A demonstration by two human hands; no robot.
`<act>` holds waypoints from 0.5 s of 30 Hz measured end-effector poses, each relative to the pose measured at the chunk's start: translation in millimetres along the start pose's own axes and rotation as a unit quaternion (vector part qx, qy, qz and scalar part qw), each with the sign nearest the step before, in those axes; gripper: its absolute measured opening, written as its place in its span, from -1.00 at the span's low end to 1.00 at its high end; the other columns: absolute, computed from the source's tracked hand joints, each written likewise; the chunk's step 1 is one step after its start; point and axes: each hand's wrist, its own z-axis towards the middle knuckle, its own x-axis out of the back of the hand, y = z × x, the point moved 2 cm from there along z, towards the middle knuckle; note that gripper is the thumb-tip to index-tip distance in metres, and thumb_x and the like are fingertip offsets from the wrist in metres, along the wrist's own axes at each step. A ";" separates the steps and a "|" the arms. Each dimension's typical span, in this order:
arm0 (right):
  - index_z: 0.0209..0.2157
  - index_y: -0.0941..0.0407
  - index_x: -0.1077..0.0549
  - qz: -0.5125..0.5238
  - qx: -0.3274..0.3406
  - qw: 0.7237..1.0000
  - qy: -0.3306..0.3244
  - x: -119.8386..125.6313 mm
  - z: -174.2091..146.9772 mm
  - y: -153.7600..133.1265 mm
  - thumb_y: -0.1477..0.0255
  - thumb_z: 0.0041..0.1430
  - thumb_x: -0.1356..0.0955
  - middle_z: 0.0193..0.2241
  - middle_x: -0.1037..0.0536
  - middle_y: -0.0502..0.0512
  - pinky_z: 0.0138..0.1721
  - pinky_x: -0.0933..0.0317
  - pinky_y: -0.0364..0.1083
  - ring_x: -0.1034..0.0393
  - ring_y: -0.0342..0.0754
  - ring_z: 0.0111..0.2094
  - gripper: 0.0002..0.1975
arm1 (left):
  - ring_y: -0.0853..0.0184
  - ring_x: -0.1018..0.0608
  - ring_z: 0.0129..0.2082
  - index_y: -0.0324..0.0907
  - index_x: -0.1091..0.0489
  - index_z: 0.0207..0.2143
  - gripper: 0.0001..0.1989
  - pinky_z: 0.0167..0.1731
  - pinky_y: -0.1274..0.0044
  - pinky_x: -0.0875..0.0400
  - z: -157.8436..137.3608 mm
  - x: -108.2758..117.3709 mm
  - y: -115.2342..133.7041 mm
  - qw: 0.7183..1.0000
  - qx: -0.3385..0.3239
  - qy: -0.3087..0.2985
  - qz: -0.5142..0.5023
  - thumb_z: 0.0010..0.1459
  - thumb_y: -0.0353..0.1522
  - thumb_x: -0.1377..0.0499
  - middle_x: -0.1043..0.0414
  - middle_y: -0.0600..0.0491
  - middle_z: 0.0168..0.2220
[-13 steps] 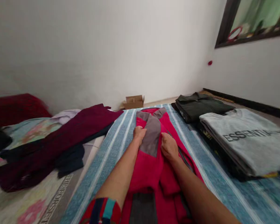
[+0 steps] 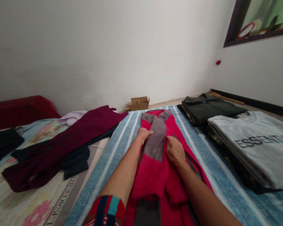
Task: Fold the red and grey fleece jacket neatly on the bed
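Two hands are on one red and grey jacket (image 2: 155, 163), which lies on the blue striped bedcover (image 2: 122, 138) right in front of me. My left hand (image 2: 143, 135) curls its fingers over the jacket's left edge beside the grey panel, gripping cloth; my right hand (image 2: 175, 151) rests knuckles-up on the right edge, fingers bent into the fabric. The jacket's long axis runs straight away from me, collar end pointing toward the far wall and the one cardboard box (image 2: 138, 103).

To the right I count two folded stacks: a dark green garment (image 2: 212, 108) behind, a grey printed T-shirt (image 2: 254, 141) topping the nearer one. To the left sprawls one maroon garment (image 2: 66, 141) over dark clothes.

Since the earlier frame, both hands keep their places on the jacket; my view has swung slightly left, so everything sits a little further right.
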 end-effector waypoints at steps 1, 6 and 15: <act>-0.10 0.12 -0.34 0.001 -0.001 1.000 -0.003 -0.2 -0.1 0.2 0.51 0.25 -0.08 -0.12 -0.45 0.11 -0.14 -0.06 -0.12 -0.29 -0.05 -0.09 -0.69 | 0.51 -0.25 -0.67 -0.22 -0.23 -0.69 -0.74 -0.66 0.64 -0.04 -1.3 0.2 1.1 1.000 -0.004 -0.006 -0.002 -0.27 -0.44 -0.33 -0.20 0.20 -0.69; -0.12 0.12 -0.35 -0.004 -0.004 1.000 -0.006 0.9 -1.0 0.0 0.51 0.25 -0.07 -0.13 -0.45 0.12 -0.16 -0.07 -0.11 -0.29 -0.05 -0.11 -0.69 | 0.55 -0.19 -0.68 -0.22 -0.19 -0.71 -0.72 -0.67 0.65 -0.01 -5.8 2.1 6.9 0.999 -0.024 -0.019 -0.011 -0.25 -0.45 -0.30 -0.16 0.23 -0.70; -0.15 0.10 -0.35 -0.010 -0.004 1.000 0.000 1.3 -1.3 1.3 0.50 0.26 -0.09 -0.14 -0.46 0.09 -0.18 -0.07 -0.11 -0.30 -0.05 -0.11 -0.72 | 0.47 -0.34 -0.63 -0.22 -0.30 -0.58 -0.78 -0.60 0.63 -0.16 -8.2 -1.1 7.7 0.997 -0.016 -0.054 -0.049 -0.29 -0.41 -0.32 -0.26 0.22 -0.65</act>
